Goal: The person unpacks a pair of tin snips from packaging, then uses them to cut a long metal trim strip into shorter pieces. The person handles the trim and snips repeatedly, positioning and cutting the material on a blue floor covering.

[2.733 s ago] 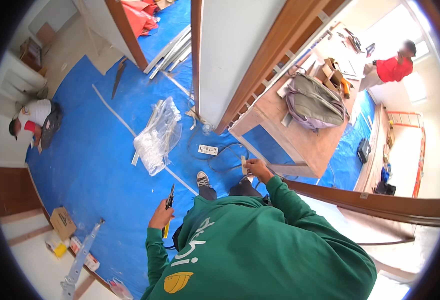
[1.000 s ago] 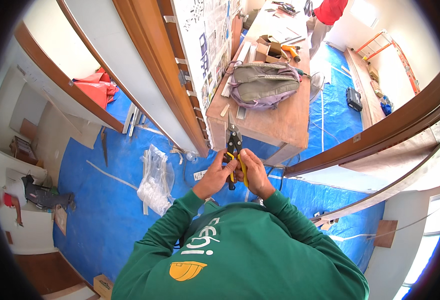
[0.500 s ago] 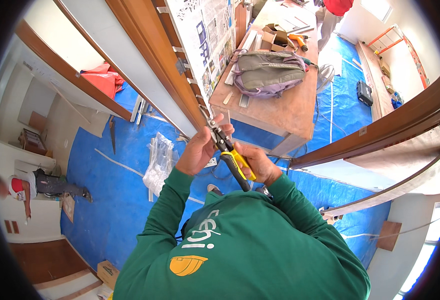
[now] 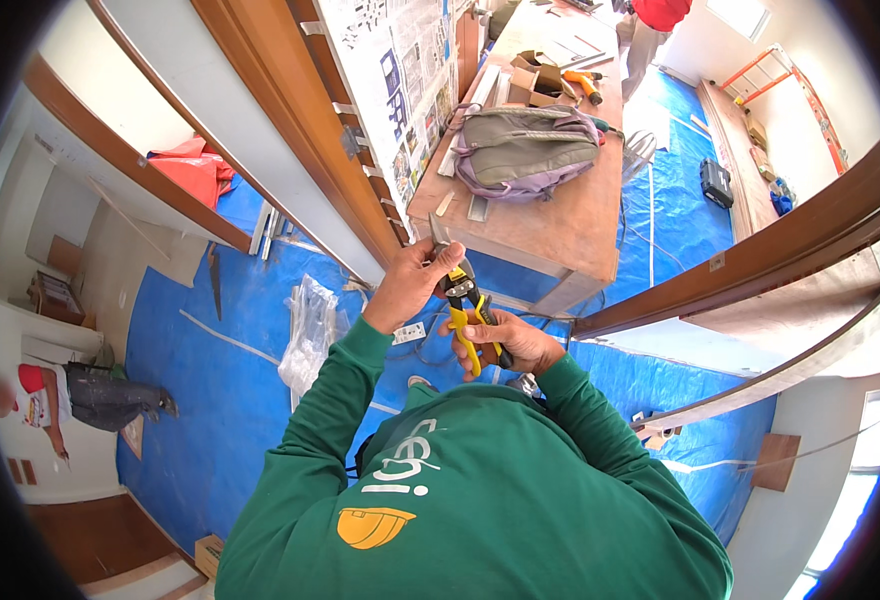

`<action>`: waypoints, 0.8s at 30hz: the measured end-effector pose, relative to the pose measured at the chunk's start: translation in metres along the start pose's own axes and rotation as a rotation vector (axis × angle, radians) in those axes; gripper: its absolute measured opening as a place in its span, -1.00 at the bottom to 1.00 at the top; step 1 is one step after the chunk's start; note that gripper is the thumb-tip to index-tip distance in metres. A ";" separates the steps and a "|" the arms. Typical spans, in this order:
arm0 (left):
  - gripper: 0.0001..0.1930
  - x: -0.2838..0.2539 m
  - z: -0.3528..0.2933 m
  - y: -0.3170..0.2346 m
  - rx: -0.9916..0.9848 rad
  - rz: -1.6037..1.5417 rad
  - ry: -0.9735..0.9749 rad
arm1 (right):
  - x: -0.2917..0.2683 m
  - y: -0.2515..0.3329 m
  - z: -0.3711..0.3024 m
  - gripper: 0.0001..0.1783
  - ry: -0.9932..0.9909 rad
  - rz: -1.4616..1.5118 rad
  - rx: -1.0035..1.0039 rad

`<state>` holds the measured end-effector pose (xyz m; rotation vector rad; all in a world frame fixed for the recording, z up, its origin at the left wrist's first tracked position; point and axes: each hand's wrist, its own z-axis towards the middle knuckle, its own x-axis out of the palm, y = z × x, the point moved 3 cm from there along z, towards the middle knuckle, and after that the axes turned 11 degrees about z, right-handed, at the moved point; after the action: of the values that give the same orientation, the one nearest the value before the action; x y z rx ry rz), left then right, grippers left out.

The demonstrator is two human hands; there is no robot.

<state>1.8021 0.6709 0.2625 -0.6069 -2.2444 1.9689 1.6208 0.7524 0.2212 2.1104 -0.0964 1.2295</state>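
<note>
Presently, the yellow-handled metal snips (image 4: pixel 470 310) sit in the right hand (image 4: pixel 508 345), fingers wrapped round the handles, blades meeting a small pale flat strip (image 4: pixel 437 232) pinched in the closed left hand (image 4: pixel 415 280). Beyond both hands stands a wooden workbench (image 4: pixel 550 225) bearing a grey backpack (image 4: pixel 525 150); below them lies blue floor sheeting (image 4: pixel 210 390).

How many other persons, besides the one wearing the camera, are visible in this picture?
2. One person in a red top stands beyond the workbench at the top; another is low at the far left. Others may be hidden.
</note>
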 end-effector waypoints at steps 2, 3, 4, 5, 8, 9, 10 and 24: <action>-0.51 -0.002 0.003 -0.010 -0.043 -0.072 0.094 | -0.002 -0.004 0.002 -0.39 -0.021 0.001 -0.043; -0.54 -0.002 0.004 -0.013 -0.065 -0.107 0.141 | -0.003 -0.005 0.003 -0.41 -0.032 0.001 -0.065; -0.56 -0.003 0.006 -0.014 -0.053 -0.109 0.149 | -0.001 -0.006 0.004 -0.44 -0.051 0.023 -0.093; -0.59 -0.003 0.007 -0.014 -0.041 -0.112 0.158 | 0.001 -0.007 0.005 -0.46 -0.071 0.046 -0.122; -0.62 0.006 -0.001 -0.008 0.102 -0.059 -0.037 | 0.001 -0.009 0.008 -0.56 -0.154 0.077 -0.212; -0.62 0.011 -0.007 -0.003 0.168 -0.032 -0.140 | -0.001 -0.008 0.010 -0.59 -0.185 0.082 -0.243; -0.64 0.015 -0.012 -0.003 0.225 0.061 -0.133 | -0.005 -0.009 0.011 -0.63 -0.222 0.078 -0.278; -0.77 0.056 -0.009 -0.008 0.331 0.342 -0.202 | -0.013 0.002 0.004 -0.77 -0.437 -0.061 -0.446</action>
<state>1.7515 0.6981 0.2612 -0.8247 -1.9437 2.6015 1.6157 0.7447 0.2108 1.9258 -0.4527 0.6184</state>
